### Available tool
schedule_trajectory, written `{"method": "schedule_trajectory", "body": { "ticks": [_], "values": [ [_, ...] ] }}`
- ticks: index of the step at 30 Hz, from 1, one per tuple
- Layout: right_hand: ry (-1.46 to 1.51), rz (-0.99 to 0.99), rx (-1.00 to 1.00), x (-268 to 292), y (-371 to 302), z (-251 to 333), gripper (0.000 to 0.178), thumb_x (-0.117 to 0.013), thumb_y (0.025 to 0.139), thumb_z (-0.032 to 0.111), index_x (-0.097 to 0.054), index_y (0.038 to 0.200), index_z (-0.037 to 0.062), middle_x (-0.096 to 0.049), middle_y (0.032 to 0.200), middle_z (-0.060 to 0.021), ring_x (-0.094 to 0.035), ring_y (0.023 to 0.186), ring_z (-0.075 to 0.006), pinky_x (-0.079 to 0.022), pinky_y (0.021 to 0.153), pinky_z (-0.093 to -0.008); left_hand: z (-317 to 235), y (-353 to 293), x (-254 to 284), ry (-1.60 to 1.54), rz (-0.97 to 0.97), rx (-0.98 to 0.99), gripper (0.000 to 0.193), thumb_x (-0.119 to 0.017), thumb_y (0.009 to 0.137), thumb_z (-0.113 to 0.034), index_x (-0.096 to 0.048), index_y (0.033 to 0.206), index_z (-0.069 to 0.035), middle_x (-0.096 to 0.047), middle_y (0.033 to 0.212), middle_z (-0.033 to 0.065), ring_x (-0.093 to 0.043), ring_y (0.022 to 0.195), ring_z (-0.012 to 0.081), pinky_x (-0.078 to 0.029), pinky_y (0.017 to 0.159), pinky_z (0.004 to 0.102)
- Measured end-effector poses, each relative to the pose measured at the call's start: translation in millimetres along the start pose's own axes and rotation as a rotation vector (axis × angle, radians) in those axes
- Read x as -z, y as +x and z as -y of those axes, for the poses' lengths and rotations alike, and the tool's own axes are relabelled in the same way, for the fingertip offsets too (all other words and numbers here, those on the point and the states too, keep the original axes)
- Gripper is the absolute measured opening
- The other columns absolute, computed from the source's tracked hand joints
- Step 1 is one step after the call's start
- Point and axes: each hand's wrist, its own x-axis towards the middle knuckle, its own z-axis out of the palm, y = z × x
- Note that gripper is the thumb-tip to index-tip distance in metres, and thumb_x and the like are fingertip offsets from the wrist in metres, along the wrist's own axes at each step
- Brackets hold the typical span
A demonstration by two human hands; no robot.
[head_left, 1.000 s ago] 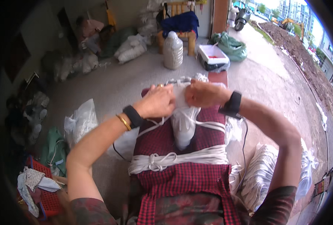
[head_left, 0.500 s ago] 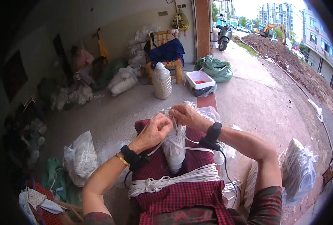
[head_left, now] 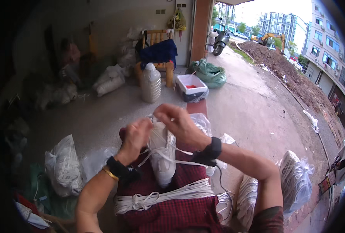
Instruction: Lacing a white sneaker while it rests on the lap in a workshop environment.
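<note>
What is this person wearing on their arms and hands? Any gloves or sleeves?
No gloves: both hands are bare. The left hand has a black band at the wrist with a thin gold bangle just behind it. The right hand has a wider black wrist strap, and a thin dark cable hangs from near it. The forearms are bare; a dark patterned sleeve begins near the right elbow.

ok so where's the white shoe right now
In the head view the white shoe sits centre frame on the person's red checked lap, between the left hand and right hand, just above the bundle of white laces.
</note>
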Motion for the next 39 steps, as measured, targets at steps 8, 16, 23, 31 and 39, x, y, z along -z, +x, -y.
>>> {"method": "schedule_trajectory", "body": {
  "ticks": [8, 16, 23, 31, 39],
  "values": [
    [0.208, 0.281, -0.229, -27.2, -30.4, -14.2, 0.023, -0.056, 0.097, 0.021, -0.066, 0.093, 0.0007, -0.061, 0.066, -0.0052, -0.059, 0.061, -0.0126, -0.048, 0.059, -0.0301, -17.2, 3.7, -6.6, -0.066, 0.236, -0.167, 0.027, -0.045, 0.104, -0.029, -0.060, 0.096, -0.007, -0.052, 0.067, -0.0009, -0.037, 0.048, 0.0026, -0.026, 0.041, 0.0185],
    [0.562, -0.586, -0.312, 164.2, -44.0, -133.5, 0.033, -0.043, 0.102, 0.030, -0.062, 0.104, 0.0027, -0.070, 0.093, -0.0073, -0.062, 0.076, -0.0108, -0.047, 0.065, -0.0225, -31.6, 0.8, 279.3, -0.171, -0.549, -0.434, 0.033, -0.053, 0.100, -0.033, -0.056, 0.117, -0.005, -0.069, 0.099, 0.0101, -0.058, 0.071, 0.0060, -0.041, 0.052, 0.0157],
    [-0.438, 0.153, -1.103, 158.0, -86.6, -156.7, 0.032, -0.052, 0.097, 0.025, -0.068, 0.089, -0.0011, -0.071, 0.071, -0.0105, -0.065, 0.054, -0.0148, -0.051, 0.048, -0.0257, 29.6, -25.8, 221.2, 1.106, -0.512, -0.164, 0.049, -0.065, 0.086, -0.021, -0.053, 0.125, 0.005, -0.068, 0.072, 0.0083, -0.068, 0.068, 0.0180, -0.052, 0.058, 0.0291],
    [-0.469, 0.155, 0.150, 25.4, -53.0, -49.7, 0.019, -0.061, 0.091, 0.020, -0.067, 0.091, 0.0027, -0.065, 0.097, -0.0129, -0.058, 0.085, -0.0322, -0.043, 0.087, -0.0415, 34.0, -48.3, 42.4, 1.092, 0.049, -0.674, 0.018, -0.079, 0.074, -0.017, -0.066, 0.080, -0.006, -0.057, 0.086, 0.0092, -0.057, 0.082, 0.0254, -0.045, 0.078, 0.0377],
    [-0.018, 0.157, -0.298, 15.2, -42.8, -43.8, 0.036, -0.057, 0.093, 0.022, -0.053, 0.068, -0.0030, -0.041, 0.053, -0.0103, -0.040, 0.047, -0.0139, -0.034, 0.046, -0.0344, 14.0, -26.2, 46.2, 0.608, 0.393, -0.292, 0.022, -0.059, 0.090, -0.014, -0.060, 0.073, 0.001, -0.055, 0.096, 0.0041, -0.051, 0.082, 0.0114, -0.041, 0.076, 0.0255]
  ]
}}
